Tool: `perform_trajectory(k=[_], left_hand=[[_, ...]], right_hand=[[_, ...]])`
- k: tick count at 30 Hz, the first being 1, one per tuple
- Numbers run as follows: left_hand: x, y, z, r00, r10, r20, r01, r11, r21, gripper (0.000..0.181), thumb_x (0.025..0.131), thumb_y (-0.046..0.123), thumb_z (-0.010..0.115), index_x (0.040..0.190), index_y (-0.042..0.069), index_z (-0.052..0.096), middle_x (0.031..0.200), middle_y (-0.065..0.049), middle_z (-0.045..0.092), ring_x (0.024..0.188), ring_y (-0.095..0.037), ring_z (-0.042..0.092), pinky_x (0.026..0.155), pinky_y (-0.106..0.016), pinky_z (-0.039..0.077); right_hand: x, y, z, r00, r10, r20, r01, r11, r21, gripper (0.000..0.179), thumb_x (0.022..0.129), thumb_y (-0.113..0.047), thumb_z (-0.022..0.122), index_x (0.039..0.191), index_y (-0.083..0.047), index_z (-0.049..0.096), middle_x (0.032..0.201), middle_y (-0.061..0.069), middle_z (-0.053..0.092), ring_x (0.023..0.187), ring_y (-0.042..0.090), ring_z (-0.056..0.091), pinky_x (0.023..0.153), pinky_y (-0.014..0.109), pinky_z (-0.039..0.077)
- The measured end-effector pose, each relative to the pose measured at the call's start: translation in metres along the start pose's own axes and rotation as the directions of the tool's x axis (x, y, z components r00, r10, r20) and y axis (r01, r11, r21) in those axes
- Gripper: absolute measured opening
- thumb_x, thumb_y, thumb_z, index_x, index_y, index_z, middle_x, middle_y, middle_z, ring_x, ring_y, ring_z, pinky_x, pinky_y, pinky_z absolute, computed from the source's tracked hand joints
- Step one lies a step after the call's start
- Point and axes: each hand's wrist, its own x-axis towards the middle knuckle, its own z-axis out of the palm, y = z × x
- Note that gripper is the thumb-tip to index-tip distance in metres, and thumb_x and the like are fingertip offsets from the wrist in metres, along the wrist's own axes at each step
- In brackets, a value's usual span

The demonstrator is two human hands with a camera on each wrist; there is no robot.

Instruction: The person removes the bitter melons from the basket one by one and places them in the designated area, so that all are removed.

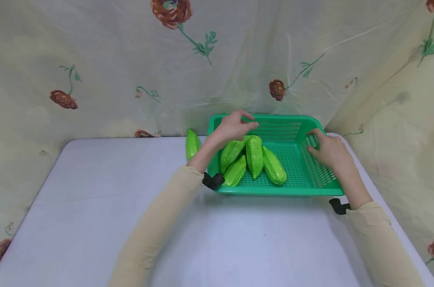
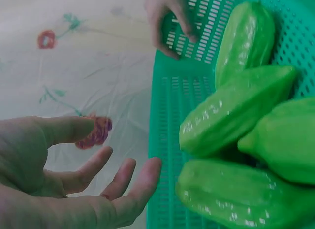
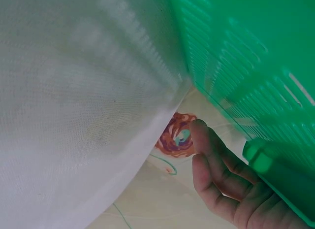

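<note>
A green plastic basket (image 1: 289,190) stands at the back right of the table. Several glossy, ridged light-green bitter melons (image 1: 254,157) lie in its left half; another bitter melon (image 1: 192,144) lies outside, left of the basket. My left hand (image 1: 235,126) hovers over the basket's back left part, fingers spread and thumb apart, holding nothing. In the left wrist view, this left hand (image 2: 93,175) is beside the rim, above the bitter melons. My right hand (image 1: 328,149) is at the basket's right rim, fingers and thumb parted. In the right wrist view, its fingers (image 3: 216,160) look loosely bent beside the basket wall.
A white cloth covers the table (image 1: 95,207). Flower-printed sheeting (image 1: 109,71) hangs close behind the table and along its sides. The basket's back rim stands near that sheeting. A black strap mount (image 1: 213,181) sits at my left wrist, near the basket's front left corner.
</note>
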Motion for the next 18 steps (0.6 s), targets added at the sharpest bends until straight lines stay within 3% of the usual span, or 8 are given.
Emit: perform_trajectory(k=[3, 6, 10, 13, 18], left_hand=[[0.005, 0.004, 0.007, 1.0, 0.002, 0.002, -0.002, 1.0, 0.025, 0.047, 0.111, 0.032, 0.062, 0.154, 0.014, 0.057, 0.157, -0.014, 0.058, 0.124, -0.033, 0.071, 0.105, -0.045, 0.061], [0.01, 0.006, 0.013, 1.0, 0.004, -0.015, -0.003, 0.999, 0.044, 0.046, 0.111, 0.032, 0.061, 0.153, 0.014, 0.057, 0.153, -0.012, 0.06, 0.098, -0.024, 0.072, 0.094, -0.039, 0.062], [0.017, 0.003, 0.021, 1.0, -0.006, -0.021, 0.007, 0.997, 0.078, 0.045, 0.113, 0.032, 0.059, 0.154, 0.014, 0.057, 0.138, -0.011, 0.067, 0.06, -0.013, 0.047, 0.071, -0.033, 0.05], [0.021, -0.001, 0.026, 1.0, -0.025, -0.001, 0.025, 0.994, 0.108, 0.045, 0.113, 0.032, 0.058, 0.155, 0.015, 0.056, 0.134, -0.011, 0.07, 0.052, -0.009, 0.038, 0.064, -0.03, 0.044], [0.028, -0.004, 0.031, 0.998, -0.051, 0.042, 0.045, 0.989, 0.142, 0.048, 0.114, 0.033, 0.055, 0.159, 0.016, 0.052, 0.151, -0.009, 0.065, 0.049, -0.007, 0.033, 0.065, -0.03, 0.045]], right_hand=[[0.0, 0.0, 0.002, 1.0, -0.002, -0.009, 0.002, 1.0, -0.001, 0.05, 0.106, -0.025, 0.064, 0.149, -0.006, 0.047, 0.101, 0.041, 0.069, 0.097, 0.06, 0.066, 0.085, 0.07, 0.052], [0.0, 0.001, 0.002, 1.0, -0.002, -0.018, 0.002, 1.0, -0.002, 0.05, 0.106, -0.025, 0.064, 0.149, -0.006, 0.047, 0.098, 0.04, 0.069, 0.093, 0.058, 0.066, 0.083, 0.07, 0.052], [0.0, 0.002, 0.002, 1.0, -0.004, -0.017, 0.004, 1.0, -0.002, 0.05, 0.106, -0.025, 0.064, 0.149, -0.006, 0.047, 0.094, 0.039, 0.069, 0.088, 0.055, 0.067, 0.08, 0.069, 0.052], [0.0, 0.001, 0.002, 1.0, -0.005, -0.013, 0.005, 1.0, -0.001, 0.05, 0.106, -0.025, 0.064, 0.149, -0.006, 0.047, 0.093, 0.038, 0.069, 0.086, 0.053, 0.067, 0.079, 0.068, 0.052], [0.0, 0.001, 0.002, 1.0, 0.0, -0.016, 0.0, 1.0, 0.003, 0.05, 0.106, -0.025, 0.064, 0.149, -0.006, 0.047, 0.096, 0.039, 0.069, 0.088, 0.054, 0.067, 0.08, 0.069, 0.052]])
